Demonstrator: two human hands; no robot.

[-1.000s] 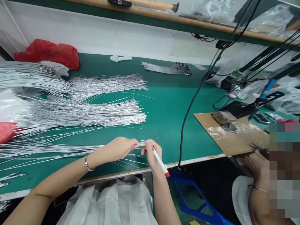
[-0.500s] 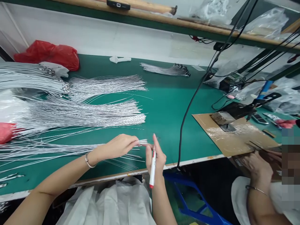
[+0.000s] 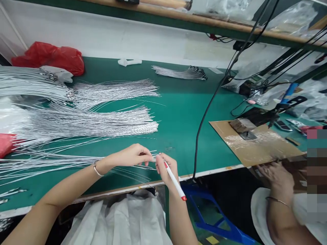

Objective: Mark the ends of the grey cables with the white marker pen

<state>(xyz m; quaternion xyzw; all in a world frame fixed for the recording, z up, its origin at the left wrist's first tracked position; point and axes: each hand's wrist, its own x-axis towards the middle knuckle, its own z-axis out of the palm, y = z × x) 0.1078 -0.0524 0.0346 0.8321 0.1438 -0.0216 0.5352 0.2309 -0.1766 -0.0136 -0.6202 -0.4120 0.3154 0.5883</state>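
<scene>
My left hand (image 3: 134,155) is closed, pinching the ends of some thin silvery wires (image 3: 76,159) that run off to the left along the front of the table. In my right hand (image 3: 168,166) rests a white marker with red ends (image 3: 175,182), slanting down to the right across the palm side. The right fingertips meet at the wire ends beside my left fingers. Whether they also grip a wire is too small to tell. Several loose wires lie below my left hand, close to the table's front edge.
Thick bundles of wires (image 3: 114,122) lie behind my hands, near a red bag (image 3: 56,58). A smaller bunch (image 3: 178,72) sits at the back. A black cable (image 3: 199,136) hangs down to my right. Beyond it are a cardboard sheet (image 3: 224,136) and a co-worker's hand (image 3: 277,175).
My right hand's fingers have closed together at the wire ends, where the index finger was stretched out before. The marker has swung from nearly upright to a slant. My left hand stays about in place.
</scene>
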